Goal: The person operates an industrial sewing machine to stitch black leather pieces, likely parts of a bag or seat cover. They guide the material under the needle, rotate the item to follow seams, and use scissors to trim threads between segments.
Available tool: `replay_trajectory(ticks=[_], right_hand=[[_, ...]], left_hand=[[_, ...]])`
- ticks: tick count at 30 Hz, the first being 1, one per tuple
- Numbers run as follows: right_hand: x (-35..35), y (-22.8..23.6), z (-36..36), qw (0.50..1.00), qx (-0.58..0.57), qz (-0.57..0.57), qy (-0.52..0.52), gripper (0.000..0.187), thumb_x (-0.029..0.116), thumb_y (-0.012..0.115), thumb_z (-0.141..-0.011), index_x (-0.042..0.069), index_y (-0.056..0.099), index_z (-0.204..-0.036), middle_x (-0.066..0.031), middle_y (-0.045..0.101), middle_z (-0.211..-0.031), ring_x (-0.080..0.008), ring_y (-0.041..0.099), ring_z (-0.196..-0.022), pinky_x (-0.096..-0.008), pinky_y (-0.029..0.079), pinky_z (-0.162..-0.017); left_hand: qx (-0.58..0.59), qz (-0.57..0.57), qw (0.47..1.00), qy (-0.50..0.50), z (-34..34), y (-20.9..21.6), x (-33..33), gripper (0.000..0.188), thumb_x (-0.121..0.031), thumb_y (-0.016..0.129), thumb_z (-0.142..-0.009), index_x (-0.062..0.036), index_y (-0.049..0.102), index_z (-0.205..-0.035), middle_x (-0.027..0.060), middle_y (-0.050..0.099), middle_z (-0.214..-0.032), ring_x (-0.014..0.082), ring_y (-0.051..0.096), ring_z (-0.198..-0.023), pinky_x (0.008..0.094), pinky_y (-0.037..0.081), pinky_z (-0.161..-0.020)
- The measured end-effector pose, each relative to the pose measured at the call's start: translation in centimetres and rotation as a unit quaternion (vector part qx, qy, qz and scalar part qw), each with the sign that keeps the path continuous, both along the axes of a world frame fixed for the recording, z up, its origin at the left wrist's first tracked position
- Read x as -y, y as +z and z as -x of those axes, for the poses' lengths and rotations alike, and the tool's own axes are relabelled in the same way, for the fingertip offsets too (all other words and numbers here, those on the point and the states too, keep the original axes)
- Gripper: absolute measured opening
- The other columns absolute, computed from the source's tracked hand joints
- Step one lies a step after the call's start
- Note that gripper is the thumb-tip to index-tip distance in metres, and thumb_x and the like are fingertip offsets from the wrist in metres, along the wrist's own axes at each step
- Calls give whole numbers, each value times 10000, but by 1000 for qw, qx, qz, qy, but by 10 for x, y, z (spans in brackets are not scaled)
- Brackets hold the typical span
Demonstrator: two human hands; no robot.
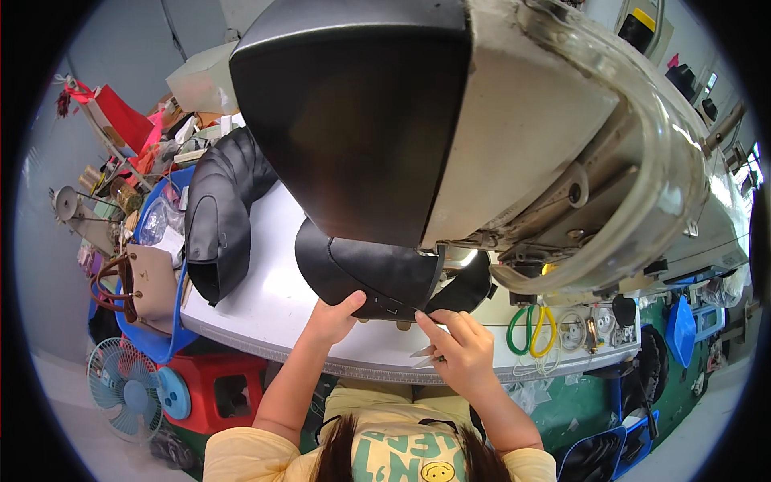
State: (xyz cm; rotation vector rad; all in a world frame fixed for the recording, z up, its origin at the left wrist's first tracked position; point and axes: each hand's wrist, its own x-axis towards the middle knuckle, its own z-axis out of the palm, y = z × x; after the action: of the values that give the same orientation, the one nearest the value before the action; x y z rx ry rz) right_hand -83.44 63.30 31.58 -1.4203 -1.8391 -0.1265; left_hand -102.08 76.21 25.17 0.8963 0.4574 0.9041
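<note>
In the head view, the black panel sits by the middle of the white table's [269, 293] near edge, under the sewing machine [526, 104]. The left hand [338, 320] has it gripped, thumb on top, fingers mostly hidden beneath. Over to the right hand [459, 347]: fingers curled around silver snips [423, 353], forefinger at the lower rim of that panel [377, 269]; whether it pinches there, I can't tell. More black panels [221, 213] line the table's left edge. Good handling here probably means a steady left thumb, the curve unforced, and snip points angled off the surface.
</note>
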Motion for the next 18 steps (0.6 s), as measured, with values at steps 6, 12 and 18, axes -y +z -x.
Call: replay_trajectory(ticks=[6, 12, 18], right_hand=[[-3, 0, -3, 1000, -2, 3, -9, 585, 13, 703, -512, 92, 634, -1088, -64, 603, -926, -189, 550, -616, -299, 461, -519], [-5, 1, -8, 1000, -7, 8, -22, 576, 13, 712, -521, 115, 638, -1082, -52, 613, -1006, -184, 536, -567, -295, 443, -500], [-6, 10, -8, 999, -26, 19, -20, 614, -104, 628, -476, 97, 666, -1055, -107, 602, -923, -206, 578, -662, -280, 477, -496]], left_hand=[[7, 6, 1000, -17, 4, 0, 1, 418, -89, 634, -849, -16, 482, -1232, 76, 556, -1173, 204, 531, -1080, 350, 434, -925], [2, -19, 1000, 13, -2, 9, 6, 401, -49, 611, -857, -24, 479, -1235, 66, 551, -1177, 188, 525, -1082, 342, 426, -938], [17, -25, 999, 24, -7, 20, 10, 411, -48, 619, -853, -37, 475, -1238, 64, 550, -1181, 185, 523, -1094, 344, 425, -943]])
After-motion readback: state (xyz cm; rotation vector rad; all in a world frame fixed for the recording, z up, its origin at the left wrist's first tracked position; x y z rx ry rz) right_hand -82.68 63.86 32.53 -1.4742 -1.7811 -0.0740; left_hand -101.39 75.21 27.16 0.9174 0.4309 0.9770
